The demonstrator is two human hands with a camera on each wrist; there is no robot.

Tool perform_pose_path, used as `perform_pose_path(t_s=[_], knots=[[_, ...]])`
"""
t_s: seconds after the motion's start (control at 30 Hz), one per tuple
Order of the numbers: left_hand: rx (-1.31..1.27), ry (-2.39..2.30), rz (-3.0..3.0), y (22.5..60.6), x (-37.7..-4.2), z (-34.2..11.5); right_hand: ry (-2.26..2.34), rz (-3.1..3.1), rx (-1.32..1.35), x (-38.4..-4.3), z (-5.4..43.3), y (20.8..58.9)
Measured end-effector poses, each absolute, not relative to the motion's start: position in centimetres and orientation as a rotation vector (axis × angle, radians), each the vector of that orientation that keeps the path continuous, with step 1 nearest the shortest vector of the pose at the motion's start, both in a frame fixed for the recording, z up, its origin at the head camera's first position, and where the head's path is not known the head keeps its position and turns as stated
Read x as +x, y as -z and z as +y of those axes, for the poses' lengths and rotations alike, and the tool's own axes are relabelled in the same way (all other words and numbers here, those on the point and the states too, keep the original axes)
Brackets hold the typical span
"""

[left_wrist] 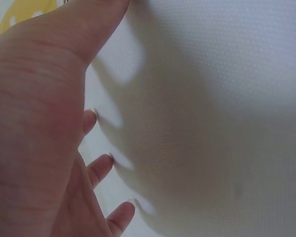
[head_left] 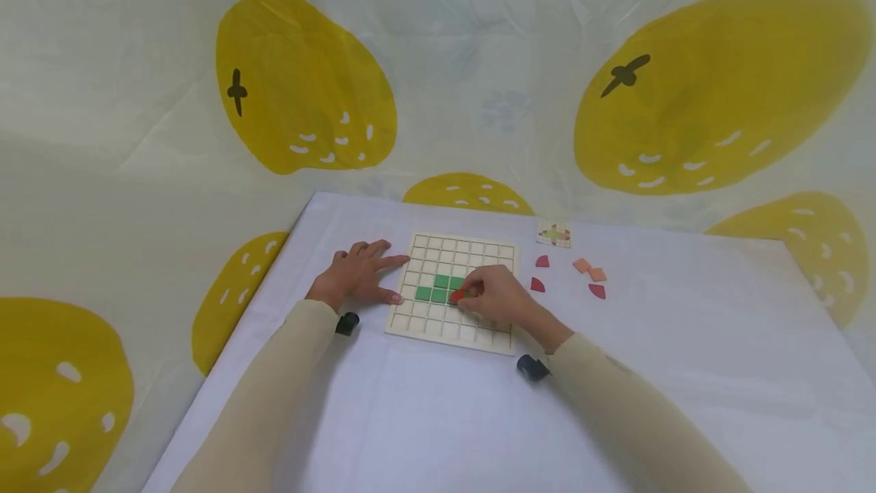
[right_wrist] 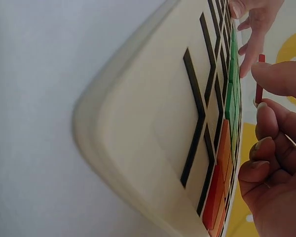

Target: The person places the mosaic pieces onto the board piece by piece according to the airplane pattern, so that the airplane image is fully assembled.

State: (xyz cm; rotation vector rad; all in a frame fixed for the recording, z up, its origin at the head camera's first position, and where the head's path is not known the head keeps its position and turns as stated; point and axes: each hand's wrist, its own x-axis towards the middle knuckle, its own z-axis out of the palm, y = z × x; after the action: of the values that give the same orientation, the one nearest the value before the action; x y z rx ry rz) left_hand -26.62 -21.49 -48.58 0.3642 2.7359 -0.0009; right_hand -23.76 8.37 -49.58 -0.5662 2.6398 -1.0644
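Note:
A pale square grid board (head_left: 411, 320) lies flat on the table, with several green square tiles (head_left: 423, 294) set in its middle cells. My right hand (head_left: 498, 294) pinches a red quarter-round piece (head_left: 456, 296) between thumb and forefinger, close over the board's middle. In the right wrist view, that piece stands on edge in the pinch, apart from the grid, while orange tiles (right_wrist: 226, 148) and a red piece (right_wrist: 213, 197) sit in cells nearer the camera. Spread wide, my left hand (head_left: 357, 274) rests at the board's left side, thumb and forefinger at its edge.
Right of the board lie loose red quarter-round pieces (head_left: 537, 285) and two orange square tiles (head_left: 598, 275). A small pattern card (head_left: 553, 233) is behind them near the table's far edge. The white-covered table (head_left: 424, 417) meets a lemon-print curtain (head_left: 479, 97).

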Motion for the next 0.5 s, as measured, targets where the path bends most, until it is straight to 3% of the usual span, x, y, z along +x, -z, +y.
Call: perform_pose_path(t_s=[0.5], knots=[[0.364, 0.003, 2.745, 48.7, -26.5, -21.5, 1.055, 2.638, -0.531, -24.6, 6.9, 50.2]])
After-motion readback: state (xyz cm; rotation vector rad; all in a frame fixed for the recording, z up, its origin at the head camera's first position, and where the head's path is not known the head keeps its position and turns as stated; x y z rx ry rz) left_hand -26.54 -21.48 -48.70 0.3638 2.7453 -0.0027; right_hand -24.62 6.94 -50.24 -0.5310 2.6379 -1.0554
